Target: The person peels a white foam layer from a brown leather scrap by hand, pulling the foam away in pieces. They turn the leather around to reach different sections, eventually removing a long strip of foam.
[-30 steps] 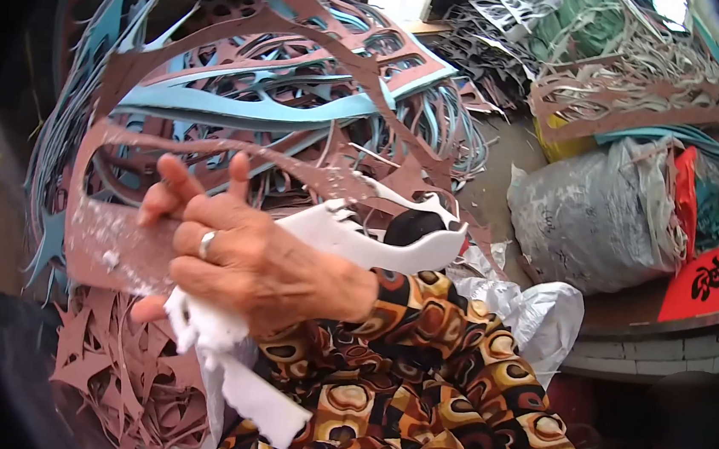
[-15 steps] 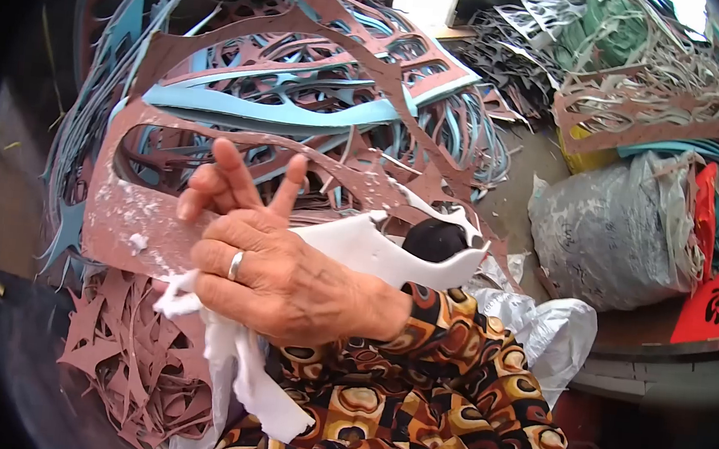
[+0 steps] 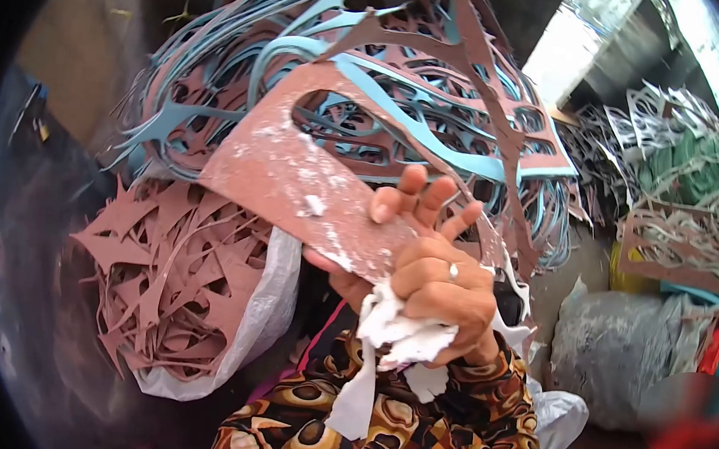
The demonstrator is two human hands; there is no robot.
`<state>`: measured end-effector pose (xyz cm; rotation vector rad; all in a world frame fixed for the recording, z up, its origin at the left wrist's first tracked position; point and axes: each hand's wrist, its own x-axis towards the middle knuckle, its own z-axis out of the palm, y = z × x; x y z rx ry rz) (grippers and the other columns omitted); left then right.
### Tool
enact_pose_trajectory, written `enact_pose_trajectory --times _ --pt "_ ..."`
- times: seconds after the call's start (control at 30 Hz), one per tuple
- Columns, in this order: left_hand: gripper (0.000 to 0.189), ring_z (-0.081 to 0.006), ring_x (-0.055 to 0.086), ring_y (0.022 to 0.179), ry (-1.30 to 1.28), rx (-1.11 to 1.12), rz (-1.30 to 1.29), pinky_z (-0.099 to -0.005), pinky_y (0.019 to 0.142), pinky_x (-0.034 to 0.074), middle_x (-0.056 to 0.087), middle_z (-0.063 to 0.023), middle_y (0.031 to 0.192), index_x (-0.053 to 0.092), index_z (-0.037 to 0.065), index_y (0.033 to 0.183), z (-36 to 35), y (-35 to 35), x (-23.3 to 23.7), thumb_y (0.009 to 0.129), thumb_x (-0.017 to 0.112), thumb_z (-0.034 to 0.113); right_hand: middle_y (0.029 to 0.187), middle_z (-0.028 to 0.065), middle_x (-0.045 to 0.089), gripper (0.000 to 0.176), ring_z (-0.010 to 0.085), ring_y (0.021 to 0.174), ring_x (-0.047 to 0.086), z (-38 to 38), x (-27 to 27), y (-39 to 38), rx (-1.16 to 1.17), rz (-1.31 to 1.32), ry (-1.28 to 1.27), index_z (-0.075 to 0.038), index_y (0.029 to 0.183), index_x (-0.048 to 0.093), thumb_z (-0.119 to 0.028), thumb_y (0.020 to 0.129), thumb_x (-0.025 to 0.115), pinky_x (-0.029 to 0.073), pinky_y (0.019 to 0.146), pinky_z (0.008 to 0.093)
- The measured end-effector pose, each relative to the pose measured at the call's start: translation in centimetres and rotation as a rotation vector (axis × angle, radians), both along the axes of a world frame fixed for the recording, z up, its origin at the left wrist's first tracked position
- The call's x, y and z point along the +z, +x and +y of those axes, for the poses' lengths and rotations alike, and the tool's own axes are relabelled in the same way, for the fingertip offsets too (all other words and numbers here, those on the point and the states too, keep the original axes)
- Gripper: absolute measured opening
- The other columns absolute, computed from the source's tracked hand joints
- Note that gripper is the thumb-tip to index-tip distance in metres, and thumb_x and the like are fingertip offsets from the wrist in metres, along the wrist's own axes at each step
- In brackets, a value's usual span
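Observation:
My right hand [image 3: 448,292], with a ring on one finger, is closed in a fist around torn white scraps [image 3: 406,323] of soft sheet material. Strips of them hang down over the patterned clothing. A reddish-brown sheet [image 3: 296,168] with a rounded cut-out lies tilted across my left hand [image 3: 404,203], which is mostly behind it. Fingers of that hand curl up at the sheet's right edge, and part of the palm shows below. White flecks cling to the sheet's surface. More white sheet material shows just right of my right wrist.
A large heap of blue and brown cut-out offcuts [image 3: 404,100] rises ahead. To the left stands a white sack [image 3: 276,294] filled with brown scraps [image 3: 175,277]. A grey plastic-wrapped bundle [image 3: 613,358] and a stack of grey-white offcuts [image 3: 693,228] are at right.
The view has swung left, bringing the sack of brown scraps more fully into sight. Both hands and the sheet appear lower and further right, and the white scraps are bunched in my right fist.

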<state>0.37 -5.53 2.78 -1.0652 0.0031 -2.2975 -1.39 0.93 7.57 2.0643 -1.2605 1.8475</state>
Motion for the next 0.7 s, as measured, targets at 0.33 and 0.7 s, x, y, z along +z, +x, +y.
enact_pose_trajectory --times 0.33,0.7 --pt "0.055 -0.0306 0.025 0.134 -0.061 -0.108 -0.037 -0.0696 0.104 0.004 0.035 -0.0123 0.139 0.051 0.012 0.099 -1.6 0.4 -0.4 0.069 0.070 0.054 0.078 0.0076 0.055 0.031 0.0253 0.077 0.056 -0.4 0.9 1.1 -0.284 0.233 0.129 -0.003 0.075 0.055 -0.018 0.055 0.073 0.041 0.067 0.0357" --pt "0.056 -0.0277 0.034 0.128 0.077 -0.197 -0.142 -0.0589 0.105 0.025 0.042 -0.0074 0.131 0.049 0.014 0.085 -0.1 1.4 1.0 0.061 0.075 0.058 0.067 0.0084 0.056 0.027 0.0221 0.060 0.052 1.8 0.9 -0.3 0.128 0.041 0.260 -0.004 0.061 0.050 -0.024 0.065 0.067 0.042 0.056 0.0337"
